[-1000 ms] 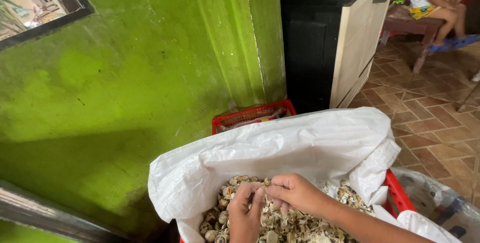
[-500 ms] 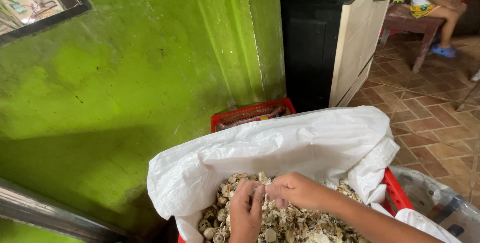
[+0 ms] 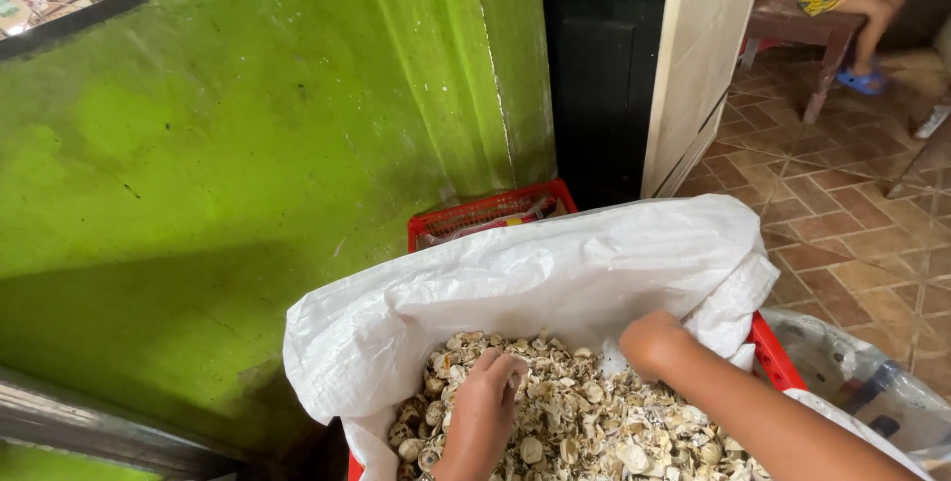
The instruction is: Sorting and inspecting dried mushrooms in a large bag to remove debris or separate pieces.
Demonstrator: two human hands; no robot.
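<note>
Digging into the shell pieces [image 3: 584, 422] in the white sack [image 3: 555, 273], your left hand [image 3: 485, 407] has fingers bunched, buried. Right hand [image 3: 649, 342] is curled (grip hidden). Red crate [image 3: 490, 213] sits behind by the green wall [image 3: 248, 164].

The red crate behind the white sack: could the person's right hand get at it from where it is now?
Probably not directly. The right hand is down among the shells inside the white sack, whose raised rim stands between it and the red crate. It would have to lift over the rim.
</note>
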